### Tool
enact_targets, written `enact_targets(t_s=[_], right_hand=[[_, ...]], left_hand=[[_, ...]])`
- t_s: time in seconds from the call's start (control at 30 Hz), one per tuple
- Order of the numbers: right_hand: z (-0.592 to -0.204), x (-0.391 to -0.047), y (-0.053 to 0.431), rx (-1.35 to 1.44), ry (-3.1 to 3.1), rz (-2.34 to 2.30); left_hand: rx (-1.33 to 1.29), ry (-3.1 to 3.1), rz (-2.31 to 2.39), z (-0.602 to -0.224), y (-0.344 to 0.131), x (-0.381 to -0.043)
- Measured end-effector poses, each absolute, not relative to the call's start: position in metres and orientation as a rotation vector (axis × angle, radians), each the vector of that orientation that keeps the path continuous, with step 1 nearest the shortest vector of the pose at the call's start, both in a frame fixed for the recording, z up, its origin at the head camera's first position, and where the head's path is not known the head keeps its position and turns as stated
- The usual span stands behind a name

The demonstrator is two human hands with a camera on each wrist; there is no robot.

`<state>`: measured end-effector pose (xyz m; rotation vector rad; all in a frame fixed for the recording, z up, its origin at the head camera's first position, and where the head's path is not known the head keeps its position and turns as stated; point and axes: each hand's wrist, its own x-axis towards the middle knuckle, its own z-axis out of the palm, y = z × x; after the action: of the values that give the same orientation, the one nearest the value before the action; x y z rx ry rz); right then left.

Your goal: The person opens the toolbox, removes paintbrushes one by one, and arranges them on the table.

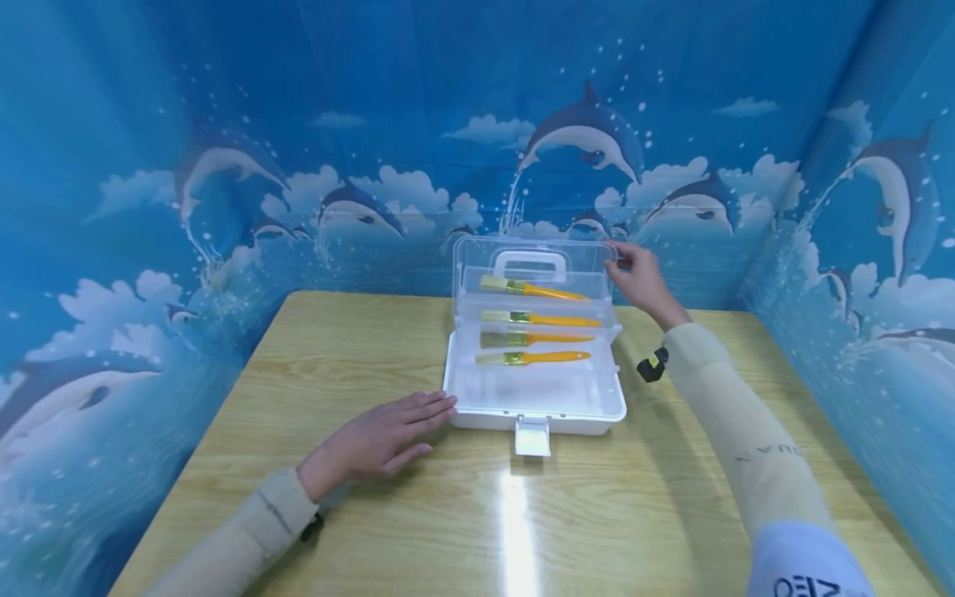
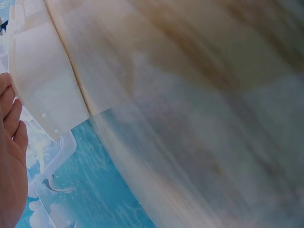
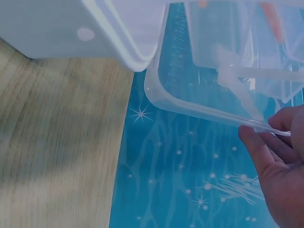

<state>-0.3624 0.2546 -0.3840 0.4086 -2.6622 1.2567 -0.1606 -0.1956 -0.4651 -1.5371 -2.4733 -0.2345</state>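
The white rectangular plastic box [image 1: 485, 420] is seemingly steadied near its front-left corner by the left hand [image 1: 384, 433], fingers together, its clear rectangular plastic lid [image 1: 477, 253] edge-pinched by the right hand [image 1: 643, 278].

A box [image 1: 537, 390] of smooth, opaque plastic has a lid [image 1: 476, 255] of clear, glossy plastic and a smooth plastic latch [image 1: 533, 438] on the box's front. Inside the box, brushes [image 1: 555, 357] combine smooth handles, shiny metal-looking bands and fibrous bristles. Beneath the box is a glossy wood-grain table [image 1: 358, 348]; behind the box hangs a lightly creased, cloth-like backdrop [image 1: 425, 83].
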Motion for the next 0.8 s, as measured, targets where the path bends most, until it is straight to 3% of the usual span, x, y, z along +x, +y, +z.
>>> enact_targets(t_s=[0.8], right_hand=[[-0.403, -0.381, 0.251, 0.423, -2.694, 1.280]], left_hand=[[-1.534, -2.441, -0.246, -0.466, -0.195, -0.161]])
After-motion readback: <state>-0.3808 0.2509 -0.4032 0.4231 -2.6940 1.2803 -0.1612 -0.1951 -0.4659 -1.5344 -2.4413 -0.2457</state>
